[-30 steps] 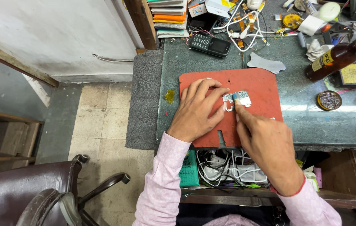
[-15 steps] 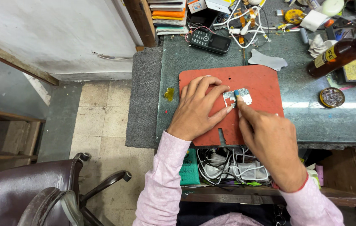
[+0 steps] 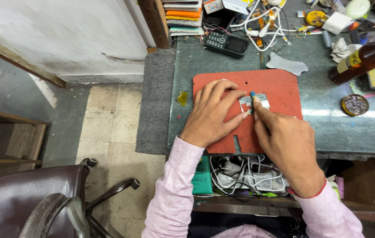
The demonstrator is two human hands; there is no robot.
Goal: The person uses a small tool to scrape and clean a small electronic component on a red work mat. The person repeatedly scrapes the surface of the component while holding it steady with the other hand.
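Hands [image 3: 249,119] pinching small circuit board [image 3: 254,102] on red mat [image 3: 280,88], right perhaps gripping tool; phone [image 3: 226,44] beyond.

Circuit board [image 3: 254,101] on mat [image 3: 280,86] (mid-desk)
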